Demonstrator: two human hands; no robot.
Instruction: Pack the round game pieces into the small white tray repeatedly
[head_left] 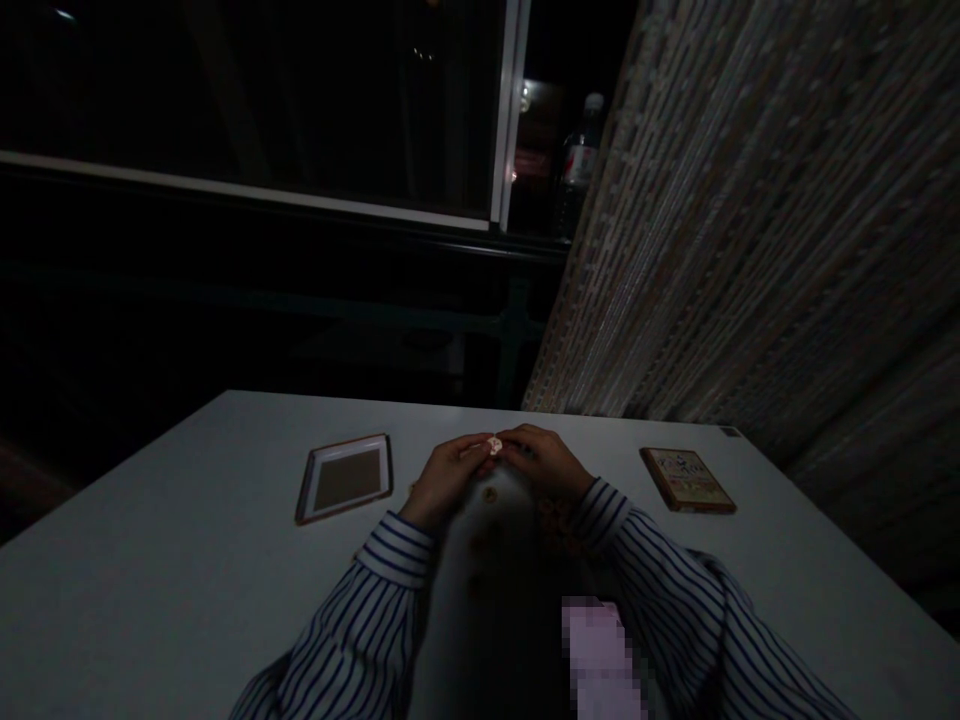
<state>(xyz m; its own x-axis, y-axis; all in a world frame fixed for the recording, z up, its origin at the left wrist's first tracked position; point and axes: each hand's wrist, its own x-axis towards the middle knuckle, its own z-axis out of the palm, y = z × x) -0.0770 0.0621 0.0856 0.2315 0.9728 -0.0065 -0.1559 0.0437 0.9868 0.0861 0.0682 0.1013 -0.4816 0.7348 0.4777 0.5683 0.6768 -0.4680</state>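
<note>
Over the far middle of the white table, my left hand (pixel 442 480) and my right hand (pixel 553 462) meet with their fingertips closed around one small round disc (pixel 494 446). It looks pale and brightly lit, with a dark reddish mark on its face. Just below my fingers, another small round disc (pixel 490 495) lies on the table. A group of similar reddish-brown discs (pixel 555 512) is beside my right wrist, partly covered by the sleeve. Dim light hides what the marks are.
A shallow open box part (pixel 346 480) with a pale inner rim lies to the left. To the right is a flat printed box or lid (pixel 688 480). Behind the white table (pixel 187 560) are a dark window, a beaded curtain (pixel 675 250) and a bottle (pixel 581 160) on the sill.
</note>
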